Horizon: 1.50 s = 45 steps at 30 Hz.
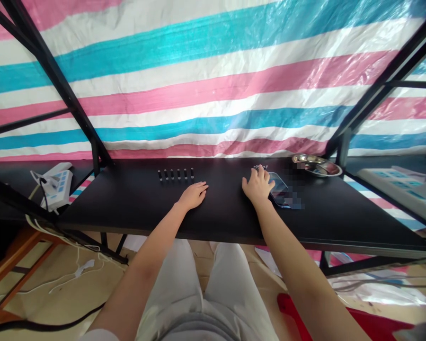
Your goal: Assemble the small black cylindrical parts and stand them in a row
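Note:
My left hand (194, 195) lies flat on the black table (223, 215), fingers stretched out and nothing in them. Just beyond it stands a row of several small black cylinders with silvery lower ends (172, 174). With fingers spread, my right hand (257, 184) reaches over the tabletop. Past its fingertips are some small shiny metal pieces (264, 166), partly hidden by the fingers and too small to name. A phone (279, 187) lies right beside that hand, its left edge partly covered by the fingers.
Two shiny metal dishes (335, 169) sit at the table's back right corner. White power strips (58, 189) stand beyond the left frame post, with cables hanging down. Black metal posts (57, 78) rise at both ends. A striped plastic sheet (213, 71) hangs behind.

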Each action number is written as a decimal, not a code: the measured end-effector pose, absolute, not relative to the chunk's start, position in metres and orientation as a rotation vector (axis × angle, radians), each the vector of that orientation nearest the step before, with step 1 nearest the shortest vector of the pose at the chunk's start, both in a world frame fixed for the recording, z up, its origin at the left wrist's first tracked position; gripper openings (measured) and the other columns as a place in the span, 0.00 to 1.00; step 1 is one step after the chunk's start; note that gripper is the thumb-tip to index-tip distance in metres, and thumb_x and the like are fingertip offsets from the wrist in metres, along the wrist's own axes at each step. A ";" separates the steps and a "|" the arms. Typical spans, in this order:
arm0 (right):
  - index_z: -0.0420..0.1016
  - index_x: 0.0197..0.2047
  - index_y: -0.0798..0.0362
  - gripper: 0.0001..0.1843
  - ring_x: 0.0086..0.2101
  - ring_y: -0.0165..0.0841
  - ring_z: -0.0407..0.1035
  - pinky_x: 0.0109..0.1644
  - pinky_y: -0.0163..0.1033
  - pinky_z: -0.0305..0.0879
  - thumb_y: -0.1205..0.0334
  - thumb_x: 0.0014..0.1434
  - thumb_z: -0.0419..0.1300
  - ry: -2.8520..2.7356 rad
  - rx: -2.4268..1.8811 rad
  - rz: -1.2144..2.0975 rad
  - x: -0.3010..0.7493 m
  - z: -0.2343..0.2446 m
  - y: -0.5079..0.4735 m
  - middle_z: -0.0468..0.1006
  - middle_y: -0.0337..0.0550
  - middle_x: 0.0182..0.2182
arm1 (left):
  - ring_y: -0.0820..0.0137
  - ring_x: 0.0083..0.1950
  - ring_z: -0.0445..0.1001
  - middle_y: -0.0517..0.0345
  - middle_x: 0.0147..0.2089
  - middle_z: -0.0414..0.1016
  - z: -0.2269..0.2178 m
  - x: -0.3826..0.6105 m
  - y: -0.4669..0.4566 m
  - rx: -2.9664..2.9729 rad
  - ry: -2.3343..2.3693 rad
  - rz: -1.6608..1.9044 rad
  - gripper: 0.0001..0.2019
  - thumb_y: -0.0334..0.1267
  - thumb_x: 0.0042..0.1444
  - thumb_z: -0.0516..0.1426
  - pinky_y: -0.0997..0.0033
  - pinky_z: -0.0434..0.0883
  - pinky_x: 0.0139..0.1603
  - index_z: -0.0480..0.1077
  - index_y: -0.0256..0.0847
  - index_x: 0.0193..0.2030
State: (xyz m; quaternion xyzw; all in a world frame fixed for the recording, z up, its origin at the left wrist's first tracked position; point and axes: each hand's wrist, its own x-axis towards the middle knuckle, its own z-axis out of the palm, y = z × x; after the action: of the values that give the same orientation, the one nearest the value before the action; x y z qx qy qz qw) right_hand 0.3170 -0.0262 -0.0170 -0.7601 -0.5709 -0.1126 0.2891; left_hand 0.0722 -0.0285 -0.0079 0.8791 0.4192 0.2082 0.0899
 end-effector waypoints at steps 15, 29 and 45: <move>0.66 0.51 0.56 0.22 0.50 0.46 0.61 0.50 0.53 0.61 0.60 0.54 0.49 -1.803 -1.567 -0.031 0.293 -0.026 -0.029 0.65 0.56 0.54 | 0.66 0.46 0.71 0.49 0.45 0.73 0.002 0.069 -0.031 2.343 1.797 0.997 0.24 0.33 0.58 0.46 0.68 0.69 0.47 0.53 0.38 0.63; 0.69 0.49 0.55 0.19 0.49 0.44 0.64 0.51 0.52 0.63 0.61 0.54 0.49 -1.879 -1.451 0.112 0.281 -0.026 -0.033 0.69 0.54 0.51 | 0.64 0.38 0.75 0.46 0.45 0.71 0.005 0.079 -0.015 2.242 1.952 0.744 0.31 0.37 0.60 0.45 0.65 0.70 0.42 0.36 0.41 0.68; 0.69 0.45 0.55 0.17 0.45 0.38 0.67 0.52 0.47 0.62 0.56 0.57 0.49 -1.729 -1.174 0.305 0.247 -0.002 -0.012 0.72 0.52 0.44 | 0.69 0.42 0.74 0.56 0.41 0.74 0.003 0.076 -0.022 2.150 1.565 1.156 0.11 0.34 0.61 0.44 0.69 0.69 0.44 0.60 0.44 0.48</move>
State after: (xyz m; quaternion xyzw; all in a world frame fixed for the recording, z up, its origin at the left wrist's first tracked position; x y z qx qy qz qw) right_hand 0.2467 -0.0116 -0.0018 -0.4839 -0.7125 0.1259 0.4923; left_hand 0.0760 -0.0218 0.0033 0.7361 0.5356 0.3958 0.1207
